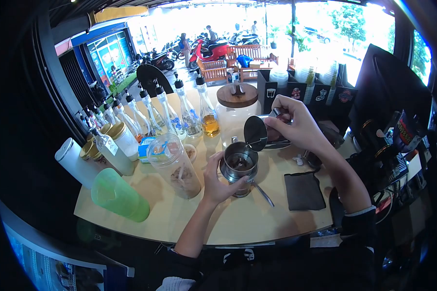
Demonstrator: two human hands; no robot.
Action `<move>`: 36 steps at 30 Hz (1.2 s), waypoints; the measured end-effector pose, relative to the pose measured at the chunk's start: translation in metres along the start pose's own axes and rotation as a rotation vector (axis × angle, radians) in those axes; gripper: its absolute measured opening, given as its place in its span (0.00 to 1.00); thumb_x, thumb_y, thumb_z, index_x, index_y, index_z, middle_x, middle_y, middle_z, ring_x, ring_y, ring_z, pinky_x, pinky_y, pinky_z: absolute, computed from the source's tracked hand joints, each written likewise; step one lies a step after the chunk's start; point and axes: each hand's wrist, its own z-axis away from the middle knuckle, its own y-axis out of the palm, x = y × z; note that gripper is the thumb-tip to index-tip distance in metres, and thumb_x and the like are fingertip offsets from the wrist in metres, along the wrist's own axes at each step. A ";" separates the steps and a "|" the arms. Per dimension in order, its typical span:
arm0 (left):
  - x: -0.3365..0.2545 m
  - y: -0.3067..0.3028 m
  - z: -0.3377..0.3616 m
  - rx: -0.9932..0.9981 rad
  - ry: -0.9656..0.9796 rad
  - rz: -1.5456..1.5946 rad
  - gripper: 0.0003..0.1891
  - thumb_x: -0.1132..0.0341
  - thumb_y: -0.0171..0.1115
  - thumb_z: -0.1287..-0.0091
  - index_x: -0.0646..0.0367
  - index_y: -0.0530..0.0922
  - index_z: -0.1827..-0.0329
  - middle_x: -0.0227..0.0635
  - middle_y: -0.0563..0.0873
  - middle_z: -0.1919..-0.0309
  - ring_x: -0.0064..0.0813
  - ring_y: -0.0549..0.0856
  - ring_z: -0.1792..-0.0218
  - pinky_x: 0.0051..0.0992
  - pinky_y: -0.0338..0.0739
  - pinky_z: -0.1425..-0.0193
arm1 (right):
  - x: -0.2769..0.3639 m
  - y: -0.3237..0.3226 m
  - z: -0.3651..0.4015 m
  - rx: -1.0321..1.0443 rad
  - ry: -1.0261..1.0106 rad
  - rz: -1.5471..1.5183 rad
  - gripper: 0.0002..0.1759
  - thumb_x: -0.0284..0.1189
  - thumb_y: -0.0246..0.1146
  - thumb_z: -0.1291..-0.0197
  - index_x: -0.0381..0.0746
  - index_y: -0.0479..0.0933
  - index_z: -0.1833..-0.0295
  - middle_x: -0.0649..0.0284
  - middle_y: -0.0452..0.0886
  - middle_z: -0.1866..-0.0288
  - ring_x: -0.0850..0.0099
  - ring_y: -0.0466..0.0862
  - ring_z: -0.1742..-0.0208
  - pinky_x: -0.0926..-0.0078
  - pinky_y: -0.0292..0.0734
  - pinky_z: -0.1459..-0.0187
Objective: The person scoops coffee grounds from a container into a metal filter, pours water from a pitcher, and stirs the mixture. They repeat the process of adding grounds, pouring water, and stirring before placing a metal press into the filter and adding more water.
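Observation:
My left hand (219,180) is wrapped round the side of a metal coffee dripper (240,161), with dark contents inside. The dripper sits on a small cup or glass, mostly hidden behind my fingers. A metal spoon (263,194) slants out beside its base. Above and to the right, my right hand (296,123) grips the handle of a metal pot (280,144). That pot is tilted, and its round dark lid (255,133) hangs raised over the dripper's rim. Whether liquid is flowing cannot be made out.
Left of my left hand stand a clear plastic cup (177,169) and a green pitcher (119,196). Syrup bottles (179,114) line the far edge, beside a wood-lidded jar (238,109). A folded dark cloth (304,191) lies right; a cup holder (301,92) stands behind.

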 end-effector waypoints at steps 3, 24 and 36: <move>0.002 0.001 0.000 0.002 0.005 0.014 0.41 0.53 0.81 0.57 0.66 0.71 0.43 0.45 0.80 0.51 0.37 0.82 0.50 0.33 0.78 0.44 | -0.006 0.000 -0.001 -0.025 0.008 -0.049 0.17 0.27 0.67 0.42 0.37 0.63 0.69 0.75 0.60 0.76 0.87 0.57 0.73 0.83 0.54 0.73; 0.002 0.000 0.000 0.017 -0.016 0.012 0.41 0.53 0.81 0.57 0.65 0.72 0.43 0.45 0.79 0.50 0.39 0.81 0.48 0.34 0.77 0.43 | -0.002 0.004 -0.009 -0.003 -0.032 0.020 0.13 0.24 0.66 0.40 0.32 0.68 0.66 0.73 0.68 0.78 0.89 0.68 0.73 0.84 0.67 0.73; 0.003 0.001 0.001 0.014 -0.003 0.013 0.41 0.53 0.81 0.57 0.64 0.71 0.42 0.45 0.79 0.50 0.39 0.82 0.49 0.34 0.77 0.43 | -0.003 0.000 -0.007 -0.026 -0.045 0.005 0.12 0.24 0.66 0.40 0.32 0.68 0.65 0.73 0.68 0.77 0.90 0.67 0.72 0.85 0.67 0.73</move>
